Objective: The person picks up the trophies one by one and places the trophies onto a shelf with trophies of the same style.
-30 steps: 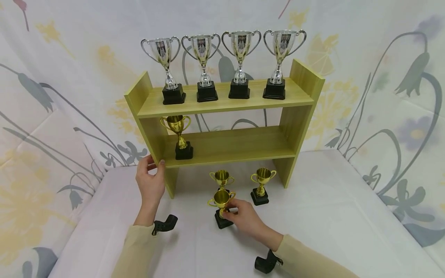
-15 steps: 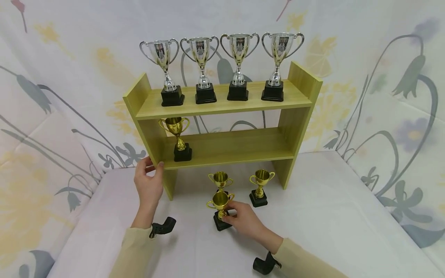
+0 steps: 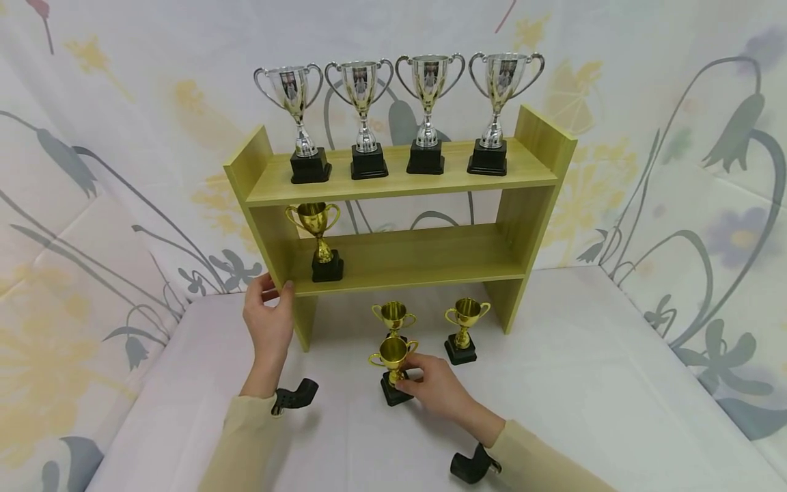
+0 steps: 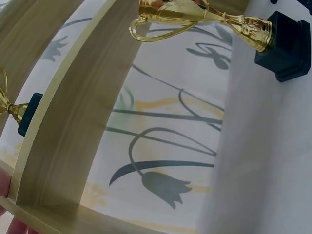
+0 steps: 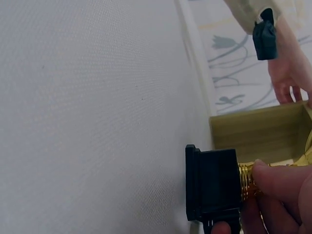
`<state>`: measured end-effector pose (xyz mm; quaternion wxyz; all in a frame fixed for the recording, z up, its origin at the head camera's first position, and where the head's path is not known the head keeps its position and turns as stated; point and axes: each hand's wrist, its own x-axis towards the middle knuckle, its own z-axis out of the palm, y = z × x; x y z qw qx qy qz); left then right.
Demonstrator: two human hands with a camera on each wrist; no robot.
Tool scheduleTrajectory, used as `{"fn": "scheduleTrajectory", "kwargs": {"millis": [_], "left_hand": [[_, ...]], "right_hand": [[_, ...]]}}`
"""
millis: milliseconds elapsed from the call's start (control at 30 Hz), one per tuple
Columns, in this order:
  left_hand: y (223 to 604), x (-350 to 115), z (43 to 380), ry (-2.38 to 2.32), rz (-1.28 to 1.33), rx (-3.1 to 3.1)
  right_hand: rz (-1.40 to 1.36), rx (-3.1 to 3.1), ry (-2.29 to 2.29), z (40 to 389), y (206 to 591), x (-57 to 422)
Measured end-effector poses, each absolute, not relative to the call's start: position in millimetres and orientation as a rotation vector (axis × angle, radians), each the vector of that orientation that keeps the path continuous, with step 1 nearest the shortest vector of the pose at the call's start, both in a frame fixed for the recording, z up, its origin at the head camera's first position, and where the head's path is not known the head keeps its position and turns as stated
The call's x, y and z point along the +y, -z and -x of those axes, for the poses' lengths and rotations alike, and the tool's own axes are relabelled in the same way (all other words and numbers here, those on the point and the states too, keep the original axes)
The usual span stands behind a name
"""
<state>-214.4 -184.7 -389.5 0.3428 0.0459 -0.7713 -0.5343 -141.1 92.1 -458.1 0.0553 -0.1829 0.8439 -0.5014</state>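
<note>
My right hand (image 3: 435,387) pinches the stem of a small gold trophy cup (image 3: 392,354) low over the white tabletop. In the right wrist view, its black base (image 5: 214,183) shows close to the cloth; whether it touches is hard to tell. Another small gold trophy (image 3: 393,315) stands just behind, its base partly hidden. A third small one (image 3: 464,322) is to the right. My left hand (image 3: 269,316) grips the left side panel of a wooden shelf (image 3: 399,283), thumb on the front edge. On the middle board's left end stands a larger gold trophy (image 3: 316,229).
Several silver trophies (image 3: 428,75) with black bases line the top board. A floral cloth (image 3: 688,205) hangs behind the shelf and along the sides. White cloth covers the tabletop (image 3: 553,396). Small black cameras (image 3: 472,466) are worn on both wrists.
</note>
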Motion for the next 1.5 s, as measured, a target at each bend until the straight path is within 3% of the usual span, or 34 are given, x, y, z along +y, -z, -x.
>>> {"fn": "scheduleTrajectory", "kwargs": {"millis": [1500], "left_hand": [[391.5, -179.7, 217.1, 1.371, -0.104, -1.937]], "right_hand": [[0.429, 2.518, 1.797, 140.8, 453.0, 93.1]]}}
